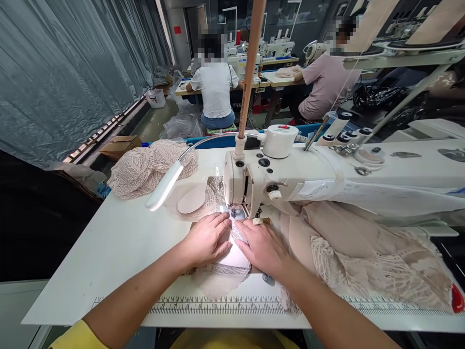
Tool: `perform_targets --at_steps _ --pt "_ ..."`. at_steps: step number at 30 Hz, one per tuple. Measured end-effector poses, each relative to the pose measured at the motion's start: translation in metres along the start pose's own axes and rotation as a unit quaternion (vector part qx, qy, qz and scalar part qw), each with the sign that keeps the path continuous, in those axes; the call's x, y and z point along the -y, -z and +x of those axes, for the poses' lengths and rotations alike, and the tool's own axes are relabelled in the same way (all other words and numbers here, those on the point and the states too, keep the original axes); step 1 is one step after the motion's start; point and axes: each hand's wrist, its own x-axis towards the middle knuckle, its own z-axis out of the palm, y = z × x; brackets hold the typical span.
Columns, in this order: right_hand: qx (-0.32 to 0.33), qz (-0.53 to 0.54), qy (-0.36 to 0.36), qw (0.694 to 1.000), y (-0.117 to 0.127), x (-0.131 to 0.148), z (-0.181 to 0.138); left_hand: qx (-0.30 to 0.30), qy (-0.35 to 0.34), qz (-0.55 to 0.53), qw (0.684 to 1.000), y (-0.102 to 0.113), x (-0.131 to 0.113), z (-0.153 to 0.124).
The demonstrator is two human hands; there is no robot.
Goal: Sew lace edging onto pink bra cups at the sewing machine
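Observation:
My left hand [208, 238] lies flat on the left side of a pale lace piece [232, 264], close to the needle of a white sewing machine [308, 165]. On the right side of that piece rests my right hand [262, 245], its fingers stretched out and pointing at the presser foot. Both hands press the fabric down on the table, with a strip of lace showing between them. The fingertips stop just short of the needle area, where details are too small to tell. Beyond my left hand lies another lace piece with a smooth oval pad [192, 199].
A lace bundle [154, 167] sits at the table's back left, near a bendable lamp [165, 186]. Beige lace fabric [359, 247] is heaped on the right. A printed ruler [214, 305] runs along the front edge. Two people [218, 89] sit at machines ahead.

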Motion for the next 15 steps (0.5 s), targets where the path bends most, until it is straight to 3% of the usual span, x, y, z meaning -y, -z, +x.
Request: perform_targets --at_steps 15 --pt "0.003 0.013 -0.038 0.999 0.002 0.004 0.007 0.057 -0.074 -0.017 0.996 0.019 0.025 0.014"
